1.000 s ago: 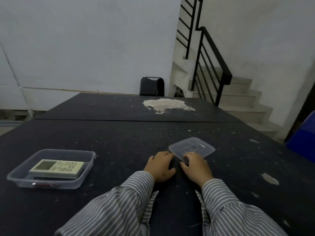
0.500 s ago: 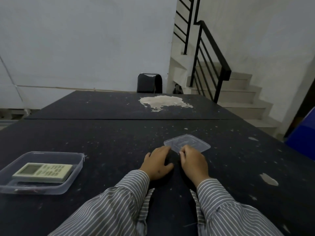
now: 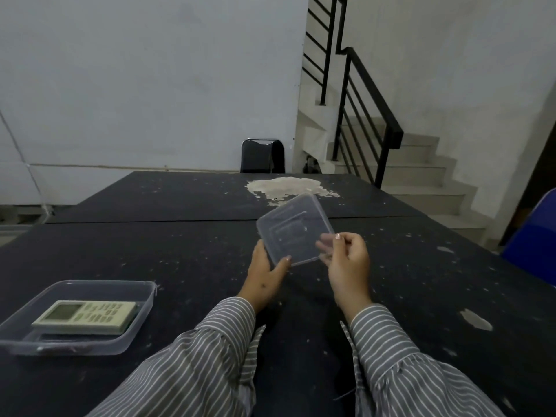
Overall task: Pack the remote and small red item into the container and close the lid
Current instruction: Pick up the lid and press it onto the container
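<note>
A clear plastic lid [image 3: 293, 227] is held up above the dark table, tilted toward me. My left hand [image 3: 264, 276] grips its near left corner and my right hand [image 3: 347, 266] pinches its near right edge. The open clear container [image 3: 144, 308] sits at the left on the table, with the pale remote [image 3: 87, 316] lying inside it. The small red item cannot be made out; it may lie under the remote.
The black table [image 3: 195, 260] is scuffed, with a worn pale patch [image 3: 285, 186] at the far end. A black chair [image 3: 261, 156] stands beyond it. Stairs with a black railing [image 3: 370, 115] rise at the right, and a blue object [image 3: 535, 236] sits at the right edge.
Both hands have picked the lid up off the table and raised it, tilted. The container with the remote has stayed put.
</note>
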